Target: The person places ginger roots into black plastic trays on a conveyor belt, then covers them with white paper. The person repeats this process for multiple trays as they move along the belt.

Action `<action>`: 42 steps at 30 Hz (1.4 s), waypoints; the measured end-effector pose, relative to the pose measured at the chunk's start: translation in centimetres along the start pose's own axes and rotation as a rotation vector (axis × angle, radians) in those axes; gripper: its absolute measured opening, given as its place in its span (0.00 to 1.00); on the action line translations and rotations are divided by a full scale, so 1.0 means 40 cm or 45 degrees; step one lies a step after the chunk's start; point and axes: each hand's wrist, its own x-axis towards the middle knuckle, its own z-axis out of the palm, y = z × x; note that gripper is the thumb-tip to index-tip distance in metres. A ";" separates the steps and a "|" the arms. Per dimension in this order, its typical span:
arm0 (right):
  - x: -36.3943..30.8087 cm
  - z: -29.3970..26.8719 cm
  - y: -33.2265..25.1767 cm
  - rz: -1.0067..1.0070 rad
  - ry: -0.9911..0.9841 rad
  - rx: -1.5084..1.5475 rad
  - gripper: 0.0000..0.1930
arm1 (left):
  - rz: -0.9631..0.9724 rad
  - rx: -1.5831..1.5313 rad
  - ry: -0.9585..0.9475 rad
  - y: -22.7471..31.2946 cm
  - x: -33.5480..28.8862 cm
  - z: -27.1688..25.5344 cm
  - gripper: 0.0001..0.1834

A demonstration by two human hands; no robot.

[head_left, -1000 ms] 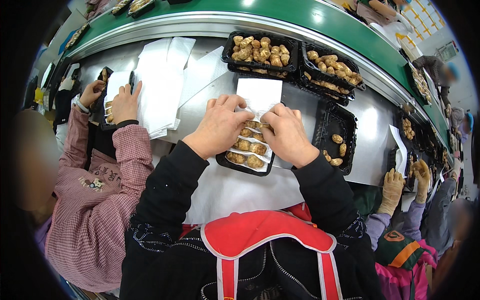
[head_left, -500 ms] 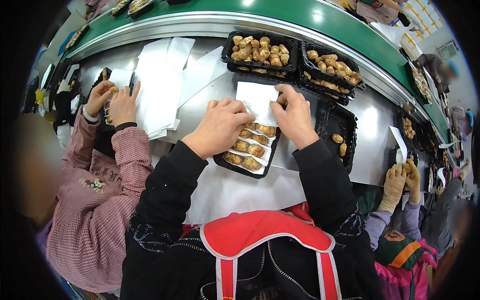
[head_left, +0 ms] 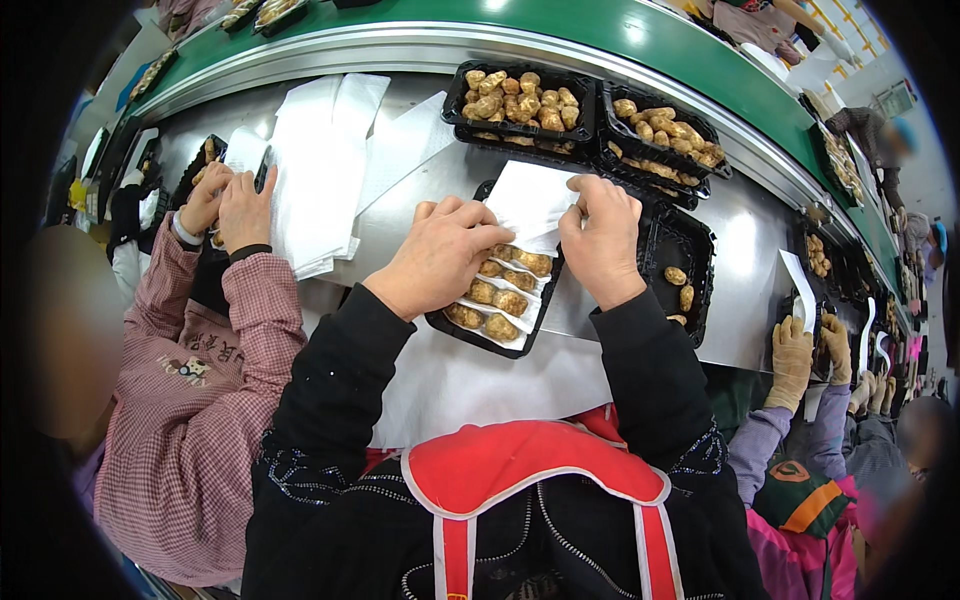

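Observation:
In front of me a black plastic tray [head_left: 512, 350] holds several rows of small brown tubers [head_left: 482, 292], parted by folds of white paper. A white paper sheet [head_left: 532, 192] covers the tray's far part. My left hand [head_left: 440, 258] is curled over the tray's left side, thumb and forefinger closed on the sheet's near left edge. On the other side, my right hand [head_left: 606, 238] pinches the sheet's right edge, with the forefinger at its far right corner. Whatever lies beneath the sheet is hidden.
Stacked black trays of loose tubers [head_left: 520, 100] stand at the back; another tray [head_left: 690, 245] with a few tubers is at right. White paper sheets [head_left: 320, 170] lie at left. A green conveyor [head_left: 420, 18] runs behind. Co-workers' hands [head_left: 240, 205] and gloves [head_left: 792, 362] flank me.
The white sheet's far right corner has shifted right along with my right hand, uncovering the tray's far left corner. My left hand stays nearly in place.

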 end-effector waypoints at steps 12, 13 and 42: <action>-0.026 -0.066 -0.096 -0.419 -0.086 0.063 0.08 | 0.005 -0.038 -0.029 -0.007 -0.003 0.005 0.18; -0.041 -0.057 -0.099 -0.377 -0.186 0.072 0.07 | 0.002 -0.040 -0.029 -0.007 -0.002 0.006 0.18; -0.062 -0.023 -0.048 -0.302 -0.432 0.201 0.05 | -0.125 -0.130 -0.055 -0.012 -0.005 -0.010 0.14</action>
